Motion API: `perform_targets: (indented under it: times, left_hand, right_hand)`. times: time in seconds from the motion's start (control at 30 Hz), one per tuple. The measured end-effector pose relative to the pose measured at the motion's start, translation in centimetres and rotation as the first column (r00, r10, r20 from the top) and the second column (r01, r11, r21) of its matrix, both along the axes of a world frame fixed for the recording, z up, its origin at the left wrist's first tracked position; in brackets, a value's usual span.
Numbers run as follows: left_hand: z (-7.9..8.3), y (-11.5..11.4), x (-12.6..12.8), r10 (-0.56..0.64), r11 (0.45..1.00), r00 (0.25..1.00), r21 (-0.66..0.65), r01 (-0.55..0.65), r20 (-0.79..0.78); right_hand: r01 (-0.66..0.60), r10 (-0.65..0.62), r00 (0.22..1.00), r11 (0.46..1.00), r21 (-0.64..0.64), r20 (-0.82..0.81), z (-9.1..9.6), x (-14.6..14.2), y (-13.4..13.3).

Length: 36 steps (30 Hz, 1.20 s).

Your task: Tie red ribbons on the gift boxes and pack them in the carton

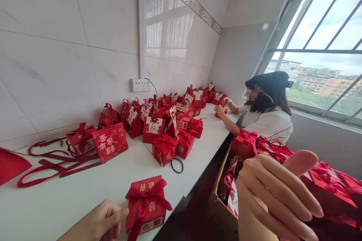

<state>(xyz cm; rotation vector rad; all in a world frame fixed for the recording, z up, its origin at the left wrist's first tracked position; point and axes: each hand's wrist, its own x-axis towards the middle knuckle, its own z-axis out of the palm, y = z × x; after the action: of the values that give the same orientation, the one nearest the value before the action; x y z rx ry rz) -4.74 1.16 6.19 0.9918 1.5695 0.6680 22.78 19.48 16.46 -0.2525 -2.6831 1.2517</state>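
My left hand (103,218) is at the near edge of the white table, fingers curled, with the thumb and fingertip against the left side of a red gift box (151,184). That box has a red ribbon bow on top and gold lettering. My right hand (278,192) hovers over a cardboard carton (219,199), fingers stretched out and nothing in them. Inside the carton, a red box with a white printed panel (233,196) shows just left of my wrist.
Many red gift boxes (166,148) stand along the tiled wall. Loose red ribbons (51,163) and a black hair tie (177,165) lie on the table (85,199). A co-worker (268,120) handles a small red box at the far end. More bowed boxes (333,184) fill the right side.
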Motion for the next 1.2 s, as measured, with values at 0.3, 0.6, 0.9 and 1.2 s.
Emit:
perform_targets:
  times: [0.3, 0.6, 0.9, 1.2]
  left_hand:
    - [3.4, 0.3, 2.1, 0.023, 1.000, 1.000, 0.007, -0.023, -0.016]
    - [2.2, 1.9, 1.3, 0.290, 0.945, 0.913, 0.236, -0.226, -0.287]
    - [-1.5, 2.1, 2.5, 0.435, 0.793, 0.900, 0.458, -0.401, 0.034]
    - [-2.8, 2.1, 3.8, 0.538, 0.676, 0.827, 0.504, -0.537, 0.160]
  right_hand:
    - [0.476, -0.477, 0.875, 0.879, -0.034, -0.080, -7.2, -6.4, -0.5]
    - [0.414, -0.408, 0.910, 0.895, -0.169, 0.067, -9.1, -8.6, -2.2]
    - [0.186, -0.413, 0.908, 0.541, -0.820, -0.066, -12.8, -8.3, -4.0]
    - [0.091, -0.525, 0.847, 0.297, -0.951, -0.083, -14.8, -8.5, -5.6]
